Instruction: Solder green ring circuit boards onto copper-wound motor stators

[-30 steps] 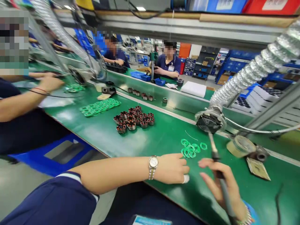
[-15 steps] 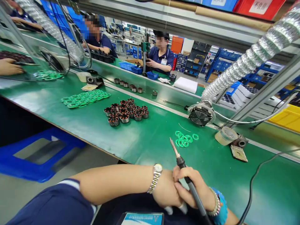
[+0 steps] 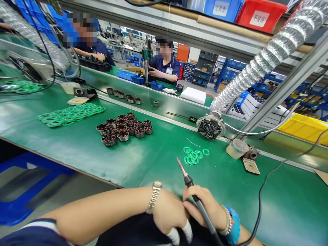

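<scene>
My right hand [image 3: 205, 206] is closed round a soldering iron [image 3: 202, 208], whose tip points up and away over the green bench. Close beside it, my left hand [image 3: 170, 212] is turned back-up, its fingers hanging down and apart. White covers [image 3: 180, 234] sit on two of those fingertips. The left thumb and the fingers next to the right hand are hidden, and I see nothing held there. Beyond the iron's tip lies a small pile of green ring-shaped circuit boards [image 3: 192, 156]. Farther left stands a group of copper-wound motor stators [image 3: 123, 135].
Many green rings [image 3: 71, 114] lie in rows at the left. A fan [image 3: 210, 129] with a silver duct [image 3: 246, 75] stands at the bench's back. Near it are a plastic tub [image 3: 237, 149] and a soldering sponge tray [image 3: 251, 166]. The iron's cable [image 3: 261, 191] loops right. Co-workers sit opposite.
The view has turned a little, so the bench items sit farther left. My left hand has come slightly away from the right, and its covered fingertips show more. The iron stays in my right hand.
</scene>
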Demonstrator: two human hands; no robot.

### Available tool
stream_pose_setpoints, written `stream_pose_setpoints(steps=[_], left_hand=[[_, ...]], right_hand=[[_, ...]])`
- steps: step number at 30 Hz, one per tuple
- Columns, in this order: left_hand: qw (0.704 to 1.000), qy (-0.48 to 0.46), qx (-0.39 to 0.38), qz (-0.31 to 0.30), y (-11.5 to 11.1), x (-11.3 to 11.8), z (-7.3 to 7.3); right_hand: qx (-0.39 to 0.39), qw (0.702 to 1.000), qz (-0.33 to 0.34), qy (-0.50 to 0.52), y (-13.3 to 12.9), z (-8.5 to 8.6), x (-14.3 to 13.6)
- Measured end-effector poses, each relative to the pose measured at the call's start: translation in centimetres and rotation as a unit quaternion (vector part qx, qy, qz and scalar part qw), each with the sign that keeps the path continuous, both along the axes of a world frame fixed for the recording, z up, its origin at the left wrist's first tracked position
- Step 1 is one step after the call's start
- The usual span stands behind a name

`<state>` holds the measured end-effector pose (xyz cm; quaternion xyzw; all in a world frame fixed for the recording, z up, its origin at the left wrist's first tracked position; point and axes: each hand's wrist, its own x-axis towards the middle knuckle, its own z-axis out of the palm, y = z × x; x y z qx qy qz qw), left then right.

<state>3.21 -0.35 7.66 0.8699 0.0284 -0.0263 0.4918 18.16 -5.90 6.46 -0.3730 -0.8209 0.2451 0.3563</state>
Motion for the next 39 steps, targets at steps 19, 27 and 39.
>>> stream_pose_setpoints(steps=[19, 27, 39], left_hand=[[0.711, 0.183, 0.471, 0.489, 20.3, -13.4, -2.3], [0.724, 0.157, 0.472, 0.479, 20.5, -10.7, -4.0], [0.94, -0.013, 0.15, 0.305, 4.4, -10.4, -4.7]], right_hand=[[0.09, 0.953, -0.197, -0.214, 9.6, -7.7, 13.0], [0.051, 0.97, -0.187, -0.144, 0.8, -8.0, 7.4], [-0.022, 0.989, -0.126, -0.078, 0.4, -5.8, 3.4]])
